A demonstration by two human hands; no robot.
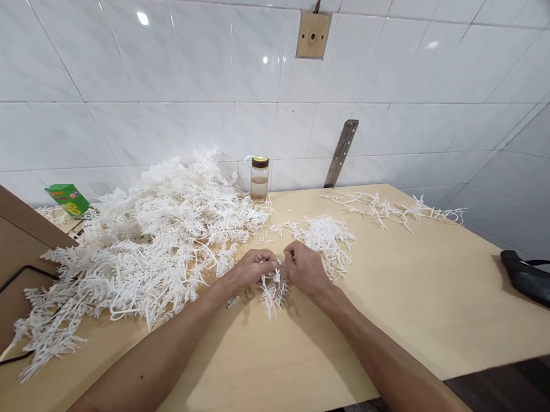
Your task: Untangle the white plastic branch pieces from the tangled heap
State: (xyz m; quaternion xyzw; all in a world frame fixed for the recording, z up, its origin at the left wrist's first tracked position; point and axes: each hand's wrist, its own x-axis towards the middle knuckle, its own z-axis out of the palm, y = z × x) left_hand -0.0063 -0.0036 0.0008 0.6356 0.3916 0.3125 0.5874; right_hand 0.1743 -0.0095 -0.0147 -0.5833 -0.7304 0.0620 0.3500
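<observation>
My left hand [255, 266] is closed in a pinch on a white branching sprig [273, 292], thin-stemmed and plastic-looking, which hangs below the fingertips just above the table. Close beside it, on the right, my right hand [305, 268] has its fingers curled together at the sprig's upper end; what they grip is hidden behind the knuckles. Just beyond the right hand lies a small heap of short white pieces [328, 238]. To the left of both hands spreads a large tangled pile of white branching sprigs [165, 238].
Bare white stems [392, 209] lie at the table's [434, 296] back right. A jar of liquid [259, 180] with a dark lid stands by the tiled wall, near a metal bracket [342, 153]. A green box [67, 200] is at the left, a black object [532, 278] at the right edge.
</observation>
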